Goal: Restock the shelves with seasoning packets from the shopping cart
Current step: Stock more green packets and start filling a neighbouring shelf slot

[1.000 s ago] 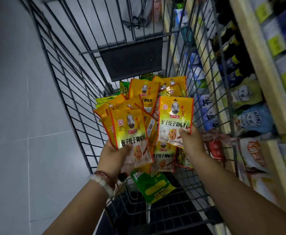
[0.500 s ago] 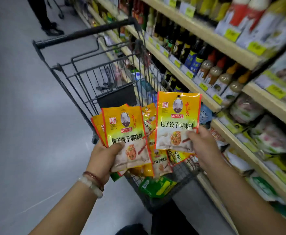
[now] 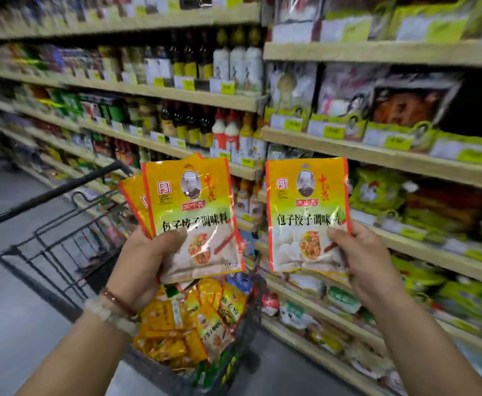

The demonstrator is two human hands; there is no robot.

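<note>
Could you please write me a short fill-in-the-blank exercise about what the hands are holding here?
1. The right hand holds ____ seasoning packet.
2. The left hand grips a fanned stack of packets above the shopping ____.
3. On the left wrist sits a pale beaded ____.
4. The held packets are mainly ____ with red edges.

Missing words: one; cart; bracelet; yellow

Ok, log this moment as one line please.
left hand: holds a few yellow packets | right hand: holds one packet | cart: more packets inside | shelves: nothing placed yet
</note>
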